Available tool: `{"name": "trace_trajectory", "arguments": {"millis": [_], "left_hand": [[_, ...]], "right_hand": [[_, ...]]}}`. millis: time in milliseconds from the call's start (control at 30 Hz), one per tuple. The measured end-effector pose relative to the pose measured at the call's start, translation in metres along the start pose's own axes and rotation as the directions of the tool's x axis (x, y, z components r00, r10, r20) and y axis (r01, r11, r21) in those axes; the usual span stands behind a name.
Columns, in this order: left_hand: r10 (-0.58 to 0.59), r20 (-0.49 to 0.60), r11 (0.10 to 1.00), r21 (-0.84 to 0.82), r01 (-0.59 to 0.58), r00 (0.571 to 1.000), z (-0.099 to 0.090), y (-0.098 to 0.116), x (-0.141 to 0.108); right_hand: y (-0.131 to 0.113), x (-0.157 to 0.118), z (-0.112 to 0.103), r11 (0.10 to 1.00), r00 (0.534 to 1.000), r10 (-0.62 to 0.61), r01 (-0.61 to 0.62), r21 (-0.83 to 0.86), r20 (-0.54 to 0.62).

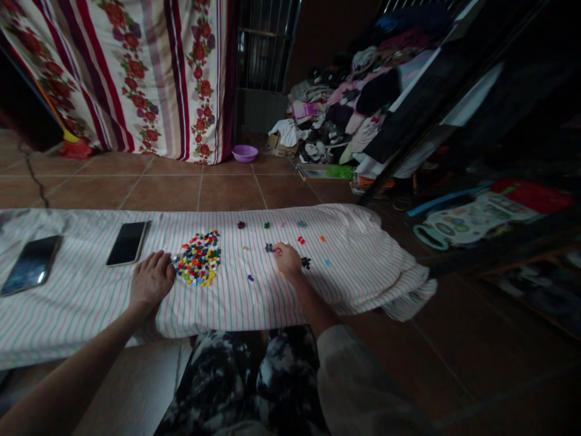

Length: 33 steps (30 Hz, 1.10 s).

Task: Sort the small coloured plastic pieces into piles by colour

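Note:
My left hand (153, 277) lies flat on the striped cloth, its fingers beside the left edge of a heap of small multicoloured pieces (198, 260). My right hand (287, 260) is over the cloth with thumb and fingers pinched together at a small cluster of dark grey pieces (269, 247). Whatever sits between those fingertips is too small to make out. Around it lie little same-coloured groups: black pieces (306, 263), red pieces (301, 240), grey pieces (302, 224), dark brown pieces (241, 224), green pieces (267, 225) and purple pieces (250, 278).
Two phones, a nearer-to-the-heap one (128, 243) and another (31, 264), rest on the left of the striped cloth (354, 284). Beyond stand a purple basin (245, 154), a floral curtain (158, 79) and a large clothes pile (345, 103). A dark slanted post rises behind the right end.

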State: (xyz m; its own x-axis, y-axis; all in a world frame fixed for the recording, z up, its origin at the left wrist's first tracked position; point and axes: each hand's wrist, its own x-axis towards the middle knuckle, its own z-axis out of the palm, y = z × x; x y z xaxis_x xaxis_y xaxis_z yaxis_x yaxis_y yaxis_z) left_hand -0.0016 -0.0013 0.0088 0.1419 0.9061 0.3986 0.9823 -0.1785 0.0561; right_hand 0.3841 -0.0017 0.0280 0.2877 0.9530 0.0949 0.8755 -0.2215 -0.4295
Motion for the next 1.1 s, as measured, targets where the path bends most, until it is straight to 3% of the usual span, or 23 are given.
{"name": "trace_trajectory", "arguments": {"millis": [200,567,867,1100], "left_hand": [[-0.01,0.005,1.0,-0.008,0.01,1.0,0.001,-0.001,0.0],[-0.011,-0.018,0.999,-0.047,0.01,1.0,0.0,0.001,0.0],[-0.01,-0.007,1.0,-0.008,0.01,1.0,0.004,0.0,0.0],[-0.013,-0.001,1.0,-0.008,0.013,1.0,0.003,0.0,0.0]], "right_hand": [[0.0,0.001,0.003,0.999,0.999,0.012,-0.011,0.033,-0.038],[0.01,0.008,0.009,0.981,0.991,-0.061,0.082,0.178,-0.118],[0.001,0.009,0.011,0.992,0.995,-0.059,0.067,0.104,-0.08],[-0.002,0.006,0.009,0.988,0.986,-0.12,0.129,0.084,-0.114]]}}
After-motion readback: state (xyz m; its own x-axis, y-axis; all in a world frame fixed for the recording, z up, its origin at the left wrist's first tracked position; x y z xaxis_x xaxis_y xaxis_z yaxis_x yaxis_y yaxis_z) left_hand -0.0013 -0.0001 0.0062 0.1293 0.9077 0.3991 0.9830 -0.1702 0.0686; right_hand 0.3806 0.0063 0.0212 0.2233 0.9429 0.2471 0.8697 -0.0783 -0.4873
